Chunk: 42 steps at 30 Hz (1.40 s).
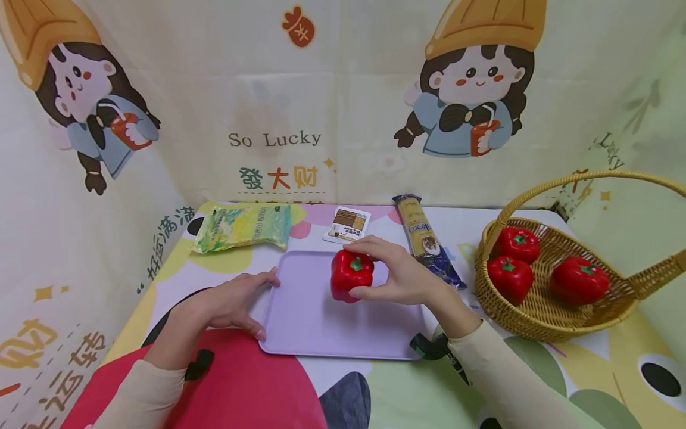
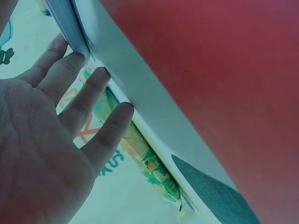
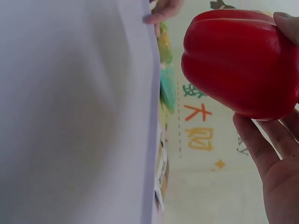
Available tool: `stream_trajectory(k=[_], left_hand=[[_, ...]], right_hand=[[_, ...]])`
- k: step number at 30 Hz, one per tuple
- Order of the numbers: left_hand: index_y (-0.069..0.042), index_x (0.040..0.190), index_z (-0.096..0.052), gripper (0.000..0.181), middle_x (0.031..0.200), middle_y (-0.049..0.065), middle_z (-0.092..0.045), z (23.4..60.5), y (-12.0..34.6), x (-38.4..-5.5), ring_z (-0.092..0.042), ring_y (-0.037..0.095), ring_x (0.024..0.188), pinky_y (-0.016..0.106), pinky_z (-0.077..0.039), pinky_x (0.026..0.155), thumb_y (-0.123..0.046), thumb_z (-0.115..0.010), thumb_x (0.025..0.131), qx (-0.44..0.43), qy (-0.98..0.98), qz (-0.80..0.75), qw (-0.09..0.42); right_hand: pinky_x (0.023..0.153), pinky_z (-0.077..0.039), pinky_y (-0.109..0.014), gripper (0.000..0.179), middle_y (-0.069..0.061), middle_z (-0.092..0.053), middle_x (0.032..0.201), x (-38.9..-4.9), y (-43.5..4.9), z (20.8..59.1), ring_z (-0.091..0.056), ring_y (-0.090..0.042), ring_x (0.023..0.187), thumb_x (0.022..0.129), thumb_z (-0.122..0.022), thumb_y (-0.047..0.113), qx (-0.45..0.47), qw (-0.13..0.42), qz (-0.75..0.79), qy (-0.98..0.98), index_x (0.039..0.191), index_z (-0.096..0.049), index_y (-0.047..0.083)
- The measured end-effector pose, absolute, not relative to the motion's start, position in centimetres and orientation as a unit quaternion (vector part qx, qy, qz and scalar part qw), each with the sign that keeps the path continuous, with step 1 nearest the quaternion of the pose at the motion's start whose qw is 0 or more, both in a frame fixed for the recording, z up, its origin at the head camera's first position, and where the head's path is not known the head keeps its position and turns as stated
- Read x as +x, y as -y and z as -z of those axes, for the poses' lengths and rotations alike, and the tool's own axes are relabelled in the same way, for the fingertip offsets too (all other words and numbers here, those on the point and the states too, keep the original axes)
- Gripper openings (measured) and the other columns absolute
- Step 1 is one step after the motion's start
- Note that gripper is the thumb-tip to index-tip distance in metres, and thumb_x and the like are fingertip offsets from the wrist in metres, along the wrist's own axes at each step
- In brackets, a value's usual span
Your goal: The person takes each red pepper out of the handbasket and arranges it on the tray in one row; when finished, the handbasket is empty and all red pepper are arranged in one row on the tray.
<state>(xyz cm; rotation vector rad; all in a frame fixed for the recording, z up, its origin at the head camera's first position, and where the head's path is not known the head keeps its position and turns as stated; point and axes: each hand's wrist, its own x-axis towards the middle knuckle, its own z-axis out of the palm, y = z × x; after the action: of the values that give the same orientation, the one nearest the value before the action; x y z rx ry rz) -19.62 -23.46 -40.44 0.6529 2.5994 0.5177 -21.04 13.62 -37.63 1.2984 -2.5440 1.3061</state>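
Observation:
My right hand [image 1: 396, 271] holds a red bell pepper [image 1: 351, 275] with a green stem, thumb on the near side and fingers on the far side. In the right wrist view the pepper [image 3: 238, 63] hangs above the surface of a lilac tray [image 3: 150, 140], with a gap between them. The tray [image 1: 343, 345] lies flat in the middle of the table and bears nothing else. My left hand [image 1: 227, 304] rests against the tray's left edge, fingertips near the far corner and thumb by the near corner. Its fingers [image 2: 77, 105] look spread and nearly straight in the left wrist view.
A wicker basket [image 1: 536, 328] with a tall handle stands at the right, holding three red bell peppers [image 1: 579, 280]. Behind the tray lie a yellow-green packet [image 1: 243, 226], a small white-and-brown packet [image 1: 347, 225] and a long pasta bag [image 1: 423, 235]. A printed cloth backdrop [image 1: 343, 101] rises behind.

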Motion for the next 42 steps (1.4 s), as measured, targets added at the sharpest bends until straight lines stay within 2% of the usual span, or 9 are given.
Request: stream_trajectory(k=[5,12,19,28,37,42], left_hand=[[-0.020,0.151,-0.043,0.105,0.146,0.016,-0.049,40.4,23.6,-19.5,-0.048,0.032,0.127,0.053,-0.047,0.101,-0.049,-0.096,0.065,0.219,-0.934,-0.191,0.211],[-0.017,0.148,-0.044,0.100,0.145,0.015,-0.050,40.3,23.5,-19.2,-0.049,0.029,0.124,0.051,-0.046,0.101,-0.045,-0.096,0.067,0.224,-0.929,-0.199,0.216],[-0.016,0.146,-0.045,0.098,0.139,0.013,-0.052,40.3,23.6,-19.2,-0.050,0.028,0.120,0.050,-0.047,0.099,-0.043,-0.096,0.067,0.227,-0.927,-0.200,0.220],[-0.014,0.146,-0.045,0.099,0.141,0.014,-0.052,40.2,23.8,-19.3,-0.050,0.031,0.124,0.053,-0.046,0.103,-0.044,-0.096,0.067,0.239,-0.928,-0.196,0.209],[-0.016,0.146,-0.045,0.098,0.143,0.014,-0.051,40.2,23.7,-19.2,-0.050,0.031,0.126,0.055,-0.045,0.106,-0.045,-0.096,0.067,0.231,-0.927,-0.203,0.214],[-0.018,0.152,-0.040,0.107,0.145,0.014,-0.049,40.3,23.7,-19.3,-0.048,0.033,0.129,0.058,-0.045,0.106,-0.048,-0.096,0.066,0.213,-0.930,-0.206,0.219]], right_hand=[[0.087,-0.060,-0.033,0.069,0.003,-0.058,0.141,-21.1,-12.5,37.7,-0.054,-0.016,0.127,0.082,-0.087,0.029,0.421,-0.008,-0.417,0.805,0.144,-0.058,0.022],[0.087,-0.059,-0.031,0.069,0.004,-0.057,0.141,-21.2,-12.0,38.2,-0.053,-0.015,0.128,0.082,-0.087,0.031,0.421,-0.009,-0.401,0.814,0.144,-0.058,0.022],[0.088,-0.060,-0.036,0.069,0.004,-0.058,0.140,-21.6,-11.6,39.3,-0.053,-0.016,0.130,0.083,-0.086,0.030,0.416,-0.008,-0.415,0.809,0.145,-0.057,0.022],[0.089,-0.060,-0.039,0.070,0.001,-0.058,0.140,-22.3,-11.0,39.5,-0.053,-0.017,0.130,0.082,-0.086,0.028,0.419,0.001,-0.425,0.803,0.145,-0.057,0.018],[0.090,-0.059,-0.036,0.069,0.004,-0.058,0.139,-22.8,-9.6,39.9,-0.054,-0.014,0.128,0.083,-0.086,0.028,0.427,-0.003,-0.429,0.796,0.145,-0.057,0.019],[0.091,-0.059,-0.034,0.070,0.003,-0.058,0.138,-22.9,-8.8,39.9,-0.053,-0.013,0.127,0.082,-0.087,0.027,0.437,-0.007,-0.428,0.791,0.145,-0.057,0.017]])
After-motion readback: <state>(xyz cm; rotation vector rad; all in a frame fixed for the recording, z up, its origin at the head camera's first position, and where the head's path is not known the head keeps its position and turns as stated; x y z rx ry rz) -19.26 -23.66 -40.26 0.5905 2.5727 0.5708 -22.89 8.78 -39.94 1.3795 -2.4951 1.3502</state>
